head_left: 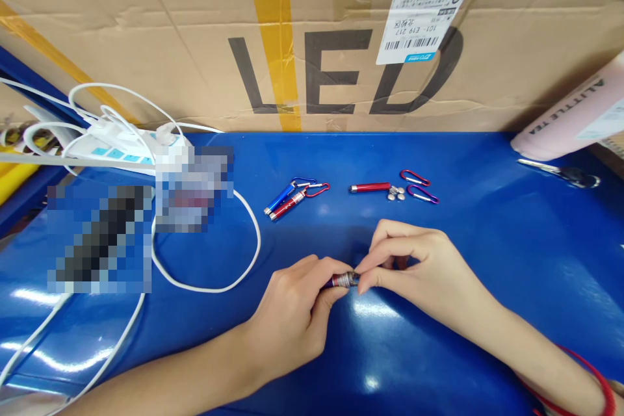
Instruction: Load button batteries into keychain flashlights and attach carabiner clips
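My left hand (297, 312) is closed round a small pen-shaped keychain light (342, 281), of which only a short striped metal part shows between the hands. My right hand (409, 266) pinches that light's right end with thumb and fingertips. Both hands rest low over the blue table (487, 240). Farther back lie a blue light (280, 198) and a red light (287, 206) with clips, side by side. To their right lie a red tube (369, 188), a few button cells (396, 193), a red clip (415, 177) and a purple clip (422, 194).
A large cardboard box (195, 45) marked LED walls off the back. A white power strip (117, 143) with white cables (214, 286) sits at the left, beside blurred patches. Scissors (560, 172) and a pink roll (570, 120) lie at the far right.
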Demonstrator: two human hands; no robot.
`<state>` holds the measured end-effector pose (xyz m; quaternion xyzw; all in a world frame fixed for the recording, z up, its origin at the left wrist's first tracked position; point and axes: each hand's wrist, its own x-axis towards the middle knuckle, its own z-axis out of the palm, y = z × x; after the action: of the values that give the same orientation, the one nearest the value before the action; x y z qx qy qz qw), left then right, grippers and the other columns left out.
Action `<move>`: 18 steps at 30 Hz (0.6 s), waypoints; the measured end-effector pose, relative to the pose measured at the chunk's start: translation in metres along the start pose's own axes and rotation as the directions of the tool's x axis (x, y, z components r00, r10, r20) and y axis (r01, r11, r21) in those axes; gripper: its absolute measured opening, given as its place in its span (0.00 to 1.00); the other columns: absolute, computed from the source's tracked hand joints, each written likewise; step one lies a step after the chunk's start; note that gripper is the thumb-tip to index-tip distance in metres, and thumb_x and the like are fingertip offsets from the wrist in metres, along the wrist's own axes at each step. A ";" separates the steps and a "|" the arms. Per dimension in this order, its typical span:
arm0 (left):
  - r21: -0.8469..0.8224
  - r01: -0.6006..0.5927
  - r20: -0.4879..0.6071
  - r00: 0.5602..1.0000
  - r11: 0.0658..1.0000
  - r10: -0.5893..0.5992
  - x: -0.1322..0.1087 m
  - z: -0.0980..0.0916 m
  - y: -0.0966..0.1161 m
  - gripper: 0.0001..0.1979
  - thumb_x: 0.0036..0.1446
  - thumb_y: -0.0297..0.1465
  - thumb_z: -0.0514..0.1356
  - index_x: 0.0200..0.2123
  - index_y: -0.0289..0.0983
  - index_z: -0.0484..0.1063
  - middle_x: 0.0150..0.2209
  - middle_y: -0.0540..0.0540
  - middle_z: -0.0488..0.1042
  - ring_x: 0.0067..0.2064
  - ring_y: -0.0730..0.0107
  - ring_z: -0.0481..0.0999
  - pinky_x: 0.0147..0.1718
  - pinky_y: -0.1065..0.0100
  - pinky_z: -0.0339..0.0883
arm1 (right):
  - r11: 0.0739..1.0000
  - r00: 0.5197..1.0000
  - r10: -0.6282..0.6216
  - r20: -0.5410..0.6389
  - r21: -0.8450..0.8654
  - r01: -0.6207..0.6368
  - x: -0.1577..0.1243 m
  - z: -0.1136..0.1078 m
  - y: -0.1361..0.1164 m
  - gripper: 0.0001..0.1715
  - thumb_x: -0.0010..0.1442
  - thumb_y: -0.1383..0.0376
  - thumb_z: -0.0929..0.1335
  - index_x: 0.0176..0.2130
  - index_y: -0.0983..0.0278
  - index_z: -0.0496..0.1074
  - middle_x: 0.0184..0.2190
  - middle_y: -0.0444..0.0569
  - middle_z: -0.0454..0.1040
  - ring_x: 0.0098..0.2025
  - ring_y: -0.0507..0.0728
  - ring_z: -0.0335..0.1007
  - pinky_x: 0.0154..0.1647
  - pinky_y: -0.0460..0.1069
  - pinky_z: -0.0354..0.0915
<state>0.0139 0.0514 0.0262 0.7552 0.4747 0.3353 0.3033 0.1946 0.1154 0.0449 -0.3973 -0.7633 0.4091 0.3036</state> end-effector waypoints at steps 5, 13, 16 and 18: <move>0.032 -0.054 -0.042 0.998 0.998 0.055 0.001 -0.001 0.002 0.09 0.60 0.21 0.51 0.38 0.34 0.70 0.28 0.48 0.74 0.26 0.70 0.70 0.27 0.71 0.63 | 1.000 1.000 0.017 0.011 0.019 -0.018 0.001 0.000 -0.002 0.06 0.48 0.64 0.75 0.22 0.59 0.78 0.20 0.41 0.69 0.19 0.47 0.63 0.18 0.42 0.59; 0.108 -0.123 -0.072 0.989 0.986 0.131 0.004 -0.002 0.000 0.10 0.61 0.19 0.52 0.39 0.34 0.71 0.29 0.48 0.76 0.27 0.69 0.71 0.31 0.69 0.66 | 0.999 1.000 0.017 0.009 0.036 -0.018 0.000 -0.001 -0.001 0.05 0.46 0.68 0.76 0.22 0.60 0.78 0.21 0.40 0.70 0.20 0.46 0.63 0.19 0.42 0.59; 0.096 -0.092 -0.081 0.992 0.991 0.100 0.003 -0.002 0.000 0.09 0.61 0.19 0.52 0.39 0.35 0.70 0.30 0.48 0.76 0.28 0.70 0.72 0.30 0.69 0.66 | 0.999 1.000 0.002 -0.011 0.049 -0.002 0.000 -0.001 -0.001 0.05 0.46 0.68 0.76 0.23 0.60 0.78 0.21 0.40 0.70 0.20 0.46 0.63 0.19 0.42 0.59; 0.061 -0.053 -0.113 0.992 0.997 0.059 0.001 -0.002 -0.001 0.07 0.61 0.20 0.54 0.38 0.36 0.69 0.30 0.48 0.76 0.29 0.70 0.73 0.28 0.71 0.66 | 0.998 0.999 -0.009 -0.033 0.062 0.011 0.000 0.000 0.000 0.05 0.47 0.69 0.76 0.24 0.61 0.78 0.21 0.40 0.69 0.19 0.46 0.62 0.18 0.42 0.59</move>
<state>0.0128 0.0532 0.0269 0.7563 0.4795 0.3724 0.2439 0.1945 0.1153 0.0453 -0.3902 -0.7472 0.4247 0.3302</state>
